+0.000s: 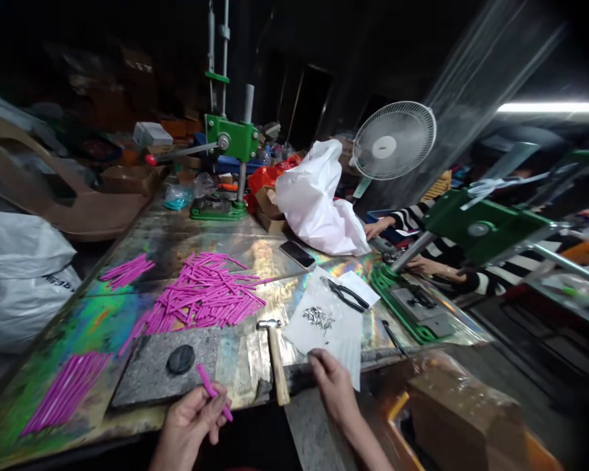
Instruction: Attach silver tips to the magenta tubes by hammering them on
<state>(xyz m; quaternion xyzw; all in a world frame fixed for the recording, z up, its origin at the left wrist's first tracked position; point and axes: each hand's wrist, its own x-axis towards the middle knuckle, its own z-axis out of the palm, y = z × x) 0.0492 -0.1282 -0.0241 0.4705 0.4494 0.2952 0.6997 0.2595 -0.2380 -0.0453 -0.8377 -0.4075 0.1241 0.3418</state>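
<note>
My left hand [196,412] is closed round a short pink stick [213,391] at the table's near edge, just in front of a grey stone slab [152,376] with a dark round disc [180,359] on it. My right hand [331,383] rests with fingers curled on the near edge of a white paper sheet [338,327] that carries a small heap of metal pins [318,317]. Whether it pinches anything is unclear. A wooden-handled hammer [276,356] lies between my hands. A big heap of pink sticks [209,294] lies beyond the slab.
Smaller bundles of pink sticks lie at the left [126,269] and near left [66,391]. Black pliers [346,293], a phone [297,253], a white bag [317,203], a fan [393,140] and two green presses [226,163] [471,229] stand around. A person in a striped sleeve [451,261] works at the right.
</note>
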